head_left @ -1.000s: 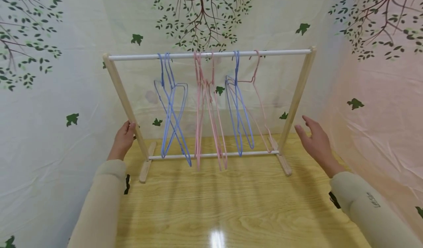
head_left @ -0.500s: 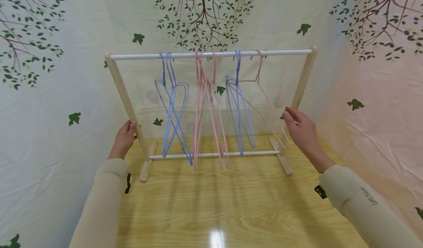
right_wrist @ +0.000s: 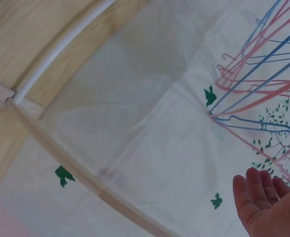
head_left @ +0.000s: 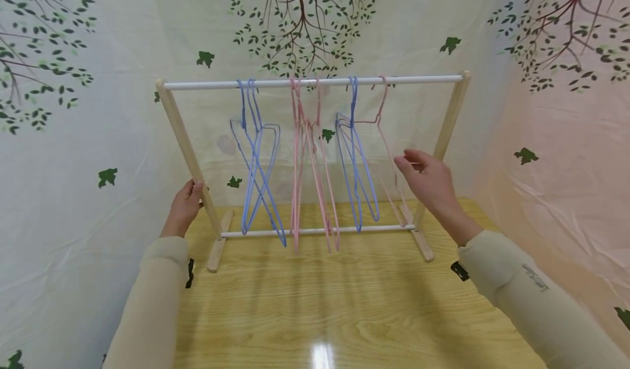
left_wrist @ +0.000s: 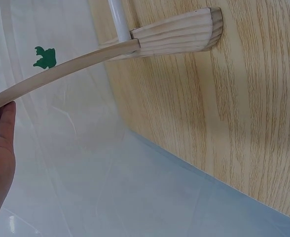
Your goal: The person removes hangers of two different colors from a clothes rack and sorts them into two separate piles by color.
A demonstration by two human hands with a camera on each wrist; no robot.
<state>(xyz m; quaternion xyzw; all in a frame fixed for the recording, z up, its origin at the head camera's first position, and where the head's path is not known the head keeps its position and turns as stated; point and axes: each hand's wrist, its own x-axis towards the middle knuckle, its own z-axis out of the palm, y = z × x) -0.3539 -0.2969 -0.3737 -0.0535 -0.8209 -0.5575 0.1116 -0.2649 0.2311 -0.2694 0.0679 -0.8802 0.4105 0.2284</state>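
A wooden clothes rack (head_left: 206,86) with a white top rail stands on the table. My left hand (head_left: 184,208) holds its left upright, thumb in front; in the left wrist view, fingers reach behind that wooden upright (left_wrist: 61,69). My right hand (head_left: 428,183) is raised in front of the right upright, fingers loosely bent and holding nothing. Its fingertips are close beside the rightmost pink hanger (head_left: 378,118), which hangs from the rail. Left of that hang blue hangers (head_left: 353,104), then a bunch of pink hangers (head_left: 295,167), then crossed blue hangers (head_left: 252,164).
The rack's feet, such as the right foot (head_left: 422,246), rest on a wood-grain table (head_left: 315,303). A white lower bar (head_left: 266,233) joins the uprights near the tabletop. Pale cloth (head_left: 123,128) printed with trees and leaves encloses the back and sides.
My right hand has moved left from outside the right upright to beside the rightmost pink hanger. That hanger swung right, then back left. My left hand has stayed on the upright.
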